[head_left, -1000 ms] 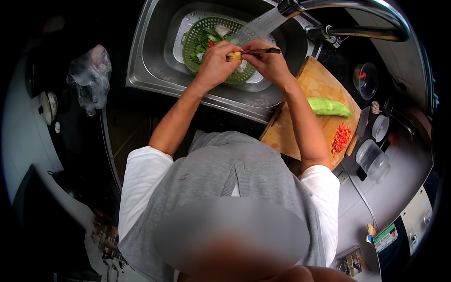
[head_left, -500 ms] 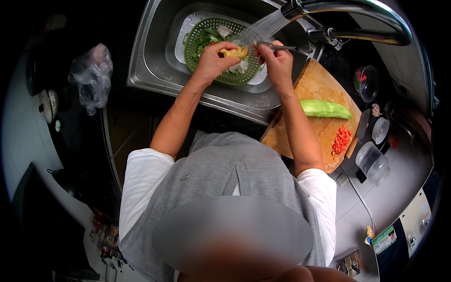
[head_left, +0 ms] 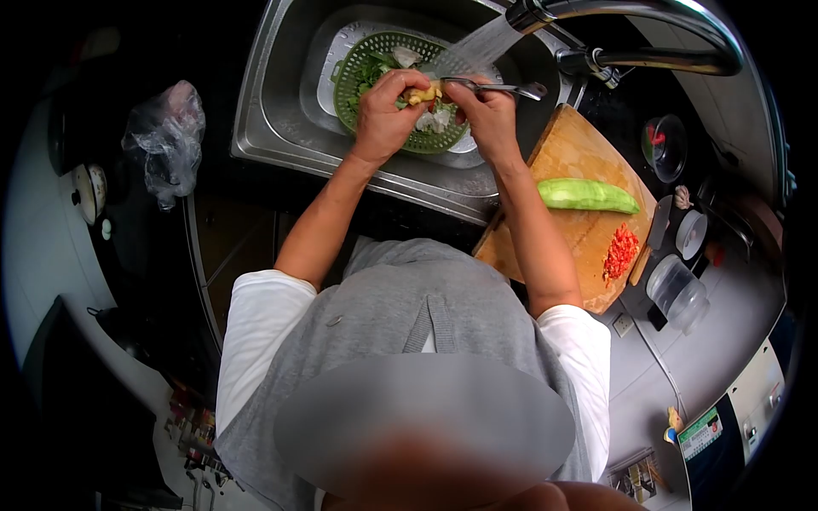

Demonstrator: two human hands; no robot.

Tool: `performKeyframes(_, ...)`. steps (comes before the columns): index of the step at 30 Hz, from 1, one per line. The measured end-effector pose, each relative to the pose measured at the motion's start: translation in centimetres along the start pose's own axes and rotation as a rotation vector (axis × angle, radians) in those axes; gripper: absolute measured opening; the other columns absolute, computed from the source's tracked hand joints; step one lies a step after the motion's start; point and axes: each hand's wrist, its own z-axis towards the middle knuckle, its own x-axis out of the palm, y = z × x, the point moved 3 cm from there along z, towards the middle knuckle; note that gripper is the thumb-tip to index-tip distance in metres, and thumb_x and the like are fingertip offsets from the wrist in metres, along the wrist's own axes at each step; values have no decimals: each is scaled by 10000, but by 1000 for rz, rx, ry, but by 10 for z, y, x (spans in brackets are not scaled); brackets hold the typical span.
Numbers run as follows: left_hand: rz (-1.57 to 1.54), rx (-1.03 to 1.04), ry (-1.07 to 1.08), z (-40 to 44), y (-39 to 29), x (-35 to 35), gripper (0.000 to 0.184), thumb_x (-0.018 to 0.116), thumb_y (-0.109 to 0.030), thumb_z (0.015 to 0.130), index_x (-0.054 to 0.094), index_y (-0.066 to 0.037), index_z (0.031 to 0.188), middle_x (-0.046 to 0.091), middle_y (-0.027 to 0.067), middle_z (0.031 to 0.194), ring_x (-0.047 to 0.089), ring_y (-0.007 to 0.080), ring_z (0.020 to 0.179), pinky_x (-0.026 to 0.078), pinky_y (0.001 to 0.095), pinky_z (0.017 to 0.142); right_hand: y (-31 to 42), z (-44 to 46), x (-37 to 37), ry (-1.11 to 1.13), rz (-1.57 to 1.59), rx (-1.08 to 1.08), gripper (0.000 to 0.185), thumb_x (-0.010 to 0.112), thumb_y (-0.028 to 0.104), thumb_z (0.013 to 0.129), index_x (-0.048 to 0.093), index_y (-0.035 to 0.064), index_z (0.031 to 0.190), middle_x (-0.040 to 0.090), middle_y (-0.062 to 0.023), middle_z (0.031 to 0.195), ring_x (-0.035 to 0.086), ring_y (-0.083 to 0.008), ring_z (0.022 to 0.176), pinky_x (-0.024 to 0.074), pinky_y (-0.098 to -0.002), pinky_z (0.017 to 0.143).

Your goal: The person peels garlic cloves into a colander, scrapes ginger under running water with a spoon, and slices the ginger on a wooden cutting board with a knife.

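Observation:
My left hand (head_left: 389, 115) is closed around a knobbly yellow piece of ginger (head_left: 423, 94) above the sink. In my right hand (head_left: 487, 115) is a slim metal peeler (head_left: 503, 86), its working end against or very near the ginger and its handle pointing right. Under both hands, a green perforated colander (head_left: 344, 94) holds leafy greens (head_left: 368, 75) and pale white pieces (head_left: 433, 122). The peeler's working end is partly hidden by my fingers.
Water runs from the faucet (head_left: 635, 13) into the metal sink (head_left: 281, 94). On the right, a wooden cutting board (head_left: 567, 247) bears a peeled green gourd (head_left: 588, 195), chopped red pepper (head_left: 621, 254) and a knife (head_left: 658, 226). A plastic bag (head_left: 166, 140) lies left.
My right hand has moved slightly left and down, bringing the peeler closer to the ginger and tilting it more level. My left hand has turned a little with the ginger.

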Motion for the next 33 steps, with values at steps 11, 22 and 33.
performKeyframes(11,184,363,2,-5,-15,-5,298,532,132,588,567,-42,828,576,82,853,556,246,789,455,305,668,4,-5,0,40,36,42,147,545,143,805,597,5,809,593,-30,712,526,-76,564,390,-186,466)
performKeyframes(22,-908,-465,-152,-20,36,-43,181,550,60,736,505,-42,879,508,101,1014,527,201,939,460,304,798,-45,26,13,72,897,461,375,406,211,884,428,-115,1067,510,-217,1078,541,-285,954,488,-345,790)
performKeyframes(33,-330,-348,15,-7,10,-5,115,571,-63,777,556,10,865,541,69,834,563,145,740,464,240,594,-30,27,37,162,1115,434,375,444,235,862,459,-79,1067,543,-158,1053,503,-293,1023,391,-409,896)
